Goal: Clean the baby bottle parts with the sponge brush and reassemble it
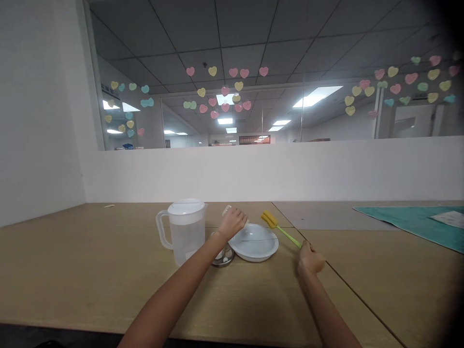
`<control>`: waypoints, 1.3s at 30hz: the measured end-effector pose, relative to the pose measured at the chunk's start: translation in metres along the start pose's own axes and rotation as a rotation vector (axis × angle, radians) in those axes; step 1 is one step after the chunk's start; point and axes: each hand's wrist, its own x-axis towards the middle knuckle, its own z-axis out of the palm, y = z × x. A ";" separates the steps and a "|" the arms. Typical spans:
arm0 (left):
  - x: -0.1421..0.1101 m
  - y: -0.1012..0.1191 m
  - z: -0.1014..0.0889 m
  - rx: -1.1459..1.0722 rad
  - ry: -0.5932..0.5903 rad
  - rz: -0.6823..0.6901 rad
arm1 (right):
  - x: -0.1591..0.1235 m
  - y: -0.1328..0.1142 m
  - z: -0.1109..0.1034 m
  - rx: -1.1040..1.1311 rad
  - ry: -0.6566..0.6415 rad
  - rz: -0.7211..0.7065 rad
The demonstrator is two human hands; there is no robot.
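My left hand (234,223) is closed around a pale, see-through container (226,210), a cup or small bottle, lying roughly sideways. It is at the back left rim of a white bowl (255,256); my fingers cover most of it. The bowl seems to hold water. In my right hand (311,258) is the green handle of a bottle brush (269,219), its yellow sponge head up beyond the bowl's right side. Left of the bowl, partly behind my left forearm, a round metal dish (226,261) carries small whitish pieces. A translucent lidded pitcher (188,234) stands farther left.
Everything stands on a wooden table (90,275) against a white wall (217,174). A green mat (406,220) with a white sheet (451,218) lies at the far right. A small flat pale piece (109,206) is at the back left. Above is a window with heart stickers.
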 end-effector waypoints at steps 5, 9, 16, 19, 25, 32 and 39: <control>-0.002 -0.006 -0.001 -0.066 0.011 -0.043 | 0.000 0.002 0.003 -0.026 0.005 0.034; -0.006 -0.011 -0.008 -0.150 0.076 -0.211 | 0.001 0.004 0.006 -0.017 -0.016 0.049; -0.017 0.026 -0.025 -1.073 0.570 -0.768 | 0.003 0.006 0.009 0.009 -0.004 0.083; -0.026 0.049 -0.022 -1.148 0.624 -0.759 | 0.002 0.006 0.009 0.015 -0.020 0.066; -0.053 0.081 0.012 -0.797 0.650 -0.304 | -0.002 0.005 0.010 -0.002 -0.092 -0.019; -0.063 0.102 0.030 -0.750 0.617 -0.231 | -0.010 0.000 0.011 -0.106 -0.262 -0.205; -0.068 0.106 0.034 -0.815 0.512 -0.265 | -0.027 -0.001 0.011 -0.338 -0.535 -0.440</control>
